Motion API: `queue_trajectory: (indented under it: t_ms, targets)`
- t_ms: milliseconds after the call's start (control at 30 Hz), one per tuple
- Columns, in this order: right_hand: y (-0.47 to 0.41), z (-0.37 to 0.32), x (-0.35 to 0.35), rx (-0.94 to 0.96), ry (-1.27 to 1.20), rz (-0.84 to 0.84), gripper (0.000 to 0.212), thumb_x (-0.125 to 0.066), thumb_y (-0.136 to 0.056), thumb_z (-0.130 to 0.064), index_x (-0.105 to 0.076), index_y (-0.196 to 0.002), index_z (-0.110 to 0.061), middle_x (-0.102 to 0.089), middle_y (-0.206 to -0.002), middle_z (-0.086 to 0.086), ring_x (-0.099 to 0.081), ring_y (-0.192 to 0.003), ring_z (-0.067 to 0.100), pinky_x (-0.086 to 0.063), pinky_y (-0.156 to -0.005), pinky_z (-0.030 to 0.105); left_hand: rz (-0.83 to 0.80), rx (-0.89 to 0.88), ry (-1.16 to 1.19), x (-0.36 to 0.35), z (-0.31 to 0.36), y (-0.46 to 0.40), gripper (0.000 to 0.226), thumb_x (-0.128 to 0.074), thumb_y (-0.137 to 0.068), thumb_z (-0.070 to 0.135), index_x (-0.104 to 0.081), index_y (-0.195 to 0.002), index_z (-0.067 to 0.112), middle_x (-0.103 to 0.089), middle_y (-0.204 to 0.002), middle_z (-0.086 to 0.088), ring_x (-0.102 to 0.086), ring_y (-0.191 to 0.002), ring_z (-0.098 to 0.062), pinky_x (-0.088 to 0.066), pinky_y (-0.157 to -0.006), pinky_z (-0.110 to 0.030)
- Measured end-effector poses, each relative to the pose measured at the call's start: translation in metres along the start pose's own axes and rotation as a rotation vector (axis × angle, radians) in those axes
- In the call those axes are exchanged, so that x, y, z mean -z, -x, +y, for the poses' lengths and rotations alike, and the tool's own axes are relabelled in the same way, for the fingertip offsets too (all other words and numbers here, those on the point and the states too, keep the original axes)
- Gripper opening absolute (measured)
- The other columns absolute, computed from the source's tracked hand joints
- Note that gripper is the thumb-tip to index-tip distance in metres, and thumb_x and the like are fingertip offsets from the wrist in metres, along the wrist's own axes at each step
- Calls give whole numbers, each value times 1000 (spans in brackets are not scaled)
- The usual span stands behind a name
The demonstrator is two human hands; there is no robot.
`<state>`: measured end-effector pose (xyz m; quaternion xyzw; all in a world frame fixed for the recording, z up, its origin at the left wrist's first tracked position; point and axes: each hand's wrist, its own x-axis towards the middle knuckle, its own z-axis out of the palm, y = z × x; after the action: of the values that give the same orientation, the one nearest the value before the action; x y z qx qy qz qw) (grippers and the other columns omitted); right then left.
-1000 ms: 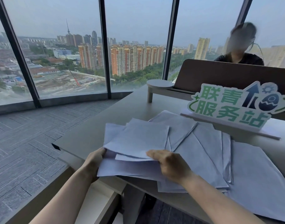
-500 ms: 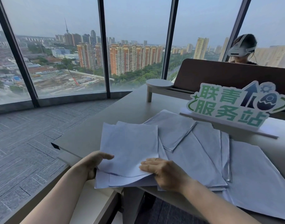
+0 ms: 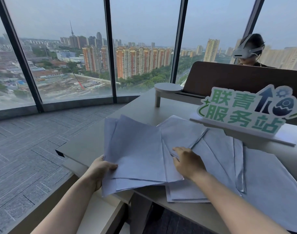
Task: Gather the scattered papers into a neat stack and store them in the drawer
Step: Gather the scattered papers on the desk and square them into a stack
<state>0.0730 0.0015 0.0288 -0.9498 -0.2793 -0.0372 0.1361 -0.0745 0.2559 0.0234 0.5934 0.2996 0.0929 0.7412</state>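
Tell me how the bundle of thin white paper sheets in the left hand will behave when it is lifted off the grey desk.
The bundle of thin white paper sheets will probably flop: its unsupported edges already sag past the grey desk. It looks light. The sheets sit fanned and misaligned, so they may slide apart, since the left hand pinches only one corner.

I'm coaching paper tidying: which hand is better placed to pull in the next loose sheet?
Probably the right hand: it lies open on the spread white loose sheets toward the green-lettered sign. The left hand already grips the gathered white paper bundle at its near-left edge.
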Motion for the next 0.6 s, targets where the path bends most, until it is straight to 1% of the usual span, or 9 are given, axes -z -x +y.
queue_trajectory:
  t_ms: [67,133,200,267,333,367,400,533,600]
  targets:
    - [-10,1,3,-54,16,-57,47,-49,-91,-31,-48,-137,-19,-53,-138,0,-47,-125,25,-46,-97,38,48,-8,16,1,-1,-6,38,-51,-77,-22,-58,-108,-1,-68,-99,-22,-63,-87,-36,-52,-87,-45]
    - [-18,1,7,-94,20,-105,52,-51,-88,-34,-47,-138,-19,-49,-141,0,-45,-127,26,-44,-100,38,92,-22,20,2,-1,-12,40,-51,-77,-21,-58,-111,-1,-67,-104,-23,-63,-91,-37,-50,-92,-49]
    - [-25,0,11,-137,40,-178,56,-53,-84,-35,-47,-137,-18,-48,-141,1,-45,-128,27,-42,-99,38,137,-27,22,1,-2,-17,39,-53,-77,-20,-59,-111,0,-68,-104,-23,-63,-90,-37,-50,-93,-49]
    - [-32,0,12,-155,88,-246,53,-55,-79,-33,-52,-129,-17,-52,-136,4,-49,-123,28,-43,-93,35,166,-28,32,1,-3,-21,39,-53,-77,-19,-59,-110,0,-68,-103,-22,-63,-89,-36,-50,-92,-49]
    - [-38,-2,13,-158,117,-289,40,-57,-76,-30,-56,-113,-16,-58,-126,8,-55,-114,29,-42,-81,31,180,-23,37,1,-3,-23,38,-53,-78,-19,-59,-110,0,-68,-100,-21,-63,-87,-36,-51,-92,-51]
    - [-40,-3,14,-161,132,-307,36,-58,-76,-29,-56,-110,-15,-60,-122,9,-56,-110,30,-41,-78,30,186,-18,37,1,-4,-24,37,-53,-78,-19,-60,-109,1,-68,-97,-20,-63,-87,-36,-51,-91,-50]
    - [-42,-5,14,-161,153,-322,34,-58,-78,-27,-56,-109,-15,-60,-122,10,-57,-110,30,-42,-77,29,189,-15,38,1,-4,-24,36,-53,-78,-19,-60,-107,2,-68,-95,-18,-63,-86,-35,-51,-91,-50]
    - [-48,-12,11,-123,280,-328,36,-56,-84,-21,-54,-120,-14,-59,-128,12,-57,-117,30,-46,-90,31,189,-14,52,3,-8,-26,32,-54,-78,-17,-61,-99,6,-69,-90,-15,-64,-82,-34,-52,-88,-47]
    - [-50,-14,7,-106,323,-310,36,-55,-85,-17,-53,-121,-12,-59,-127,13,-57,-117,31,-46,-91,33,188,-16,54,3,-9,-26,30,-54,-78,-18,-61,-94,7,-69,-88,-15,-64,-80,-33,-52,-86,-47]
